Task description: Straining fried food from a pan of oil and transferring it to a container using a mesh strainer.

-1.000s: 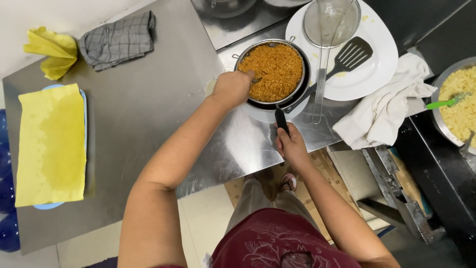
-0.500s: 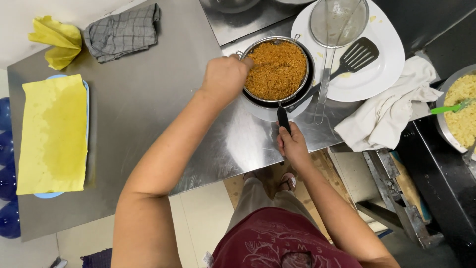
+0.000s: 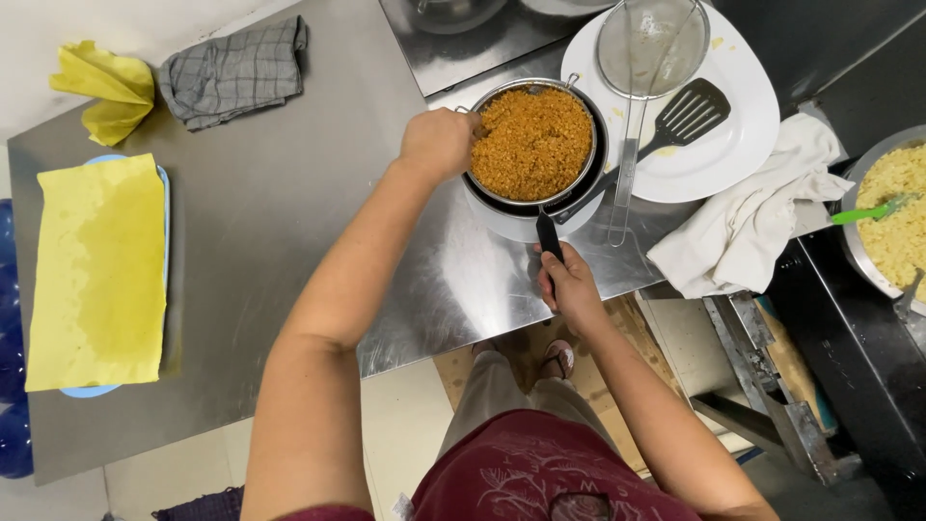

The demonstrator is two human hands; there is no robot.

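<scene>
A metal strainer (image 3: 533,143) full of fried orange-brown crumbs rests in a pot on the steel table (image 3: 289,222). My left hand (image 3: 439,143) is closed on the strainer's left rim. Below the pot, my right hand (image 3: 569,289) grips the black handle (image 3: 548,236) that sticks out toward me. Whether the left hand holds a small tool cannot be made out.
A white plate (image 3: 714,145) with a mesh skimmer (image 3: 648,43) and black slotted spatula (image 3: 687,114) lies right of the pot. A white cloth (image 3: 752,227) hangs off the table edge. Far right a pan of yellow food (image 3: 897,227). At left, a blue tray under yellow paper (image 3: 96,270), a grey cloth (image 3: 231,72).
The view has shifted slightly. My left hand stays at the strainer's left rim and my right hand keeps its hold on the handle.
</scene>
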